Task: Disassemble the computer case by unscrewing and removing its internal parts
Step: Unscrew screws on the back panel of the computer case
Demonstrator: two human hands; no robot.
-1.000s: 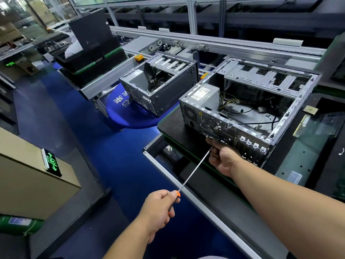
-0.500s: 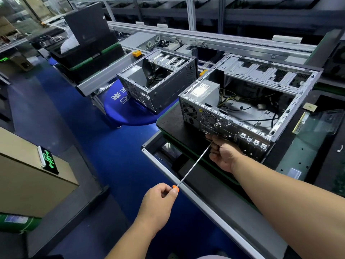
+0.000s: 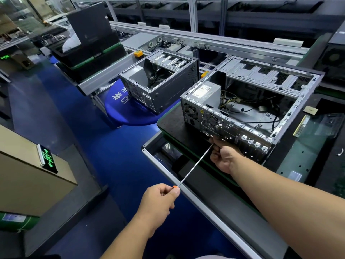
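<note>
An open grey computer case (image 3: pixel 291 113) lies on a black mat, its rear panel facing me. Inside sit a power supply box (image 3: pixel 207 92) and loose cables (image 3: pixel 242 107). My left hand (image 3: pixel 158 202) grips the orange handle of a long screwdriver (image 3: pixel 194 166), whose thin shaft slants up to the rear panel. My right hand (image 3: pixel 224 157) curls around the shaft near its tip, just below the panel's fan grille (image 3: pixel 211 121). The tip itself is hidden behind my fingers.
A second open case (image 3: pixel 160 85) stands to the left on a blue round stool. A removed green circuit board (image 3: pixel 315 139) lies right of the case. A conveyor rail (image 3: pixel 205 43) runs behind. A cardboard box (image 3: pixel 28 176) sits lower left over the blue floor.
Both hands and the screwdriver stay at the rear panel. My left hand has shifted slightly on the handle; the view has drifted a little.
</note>
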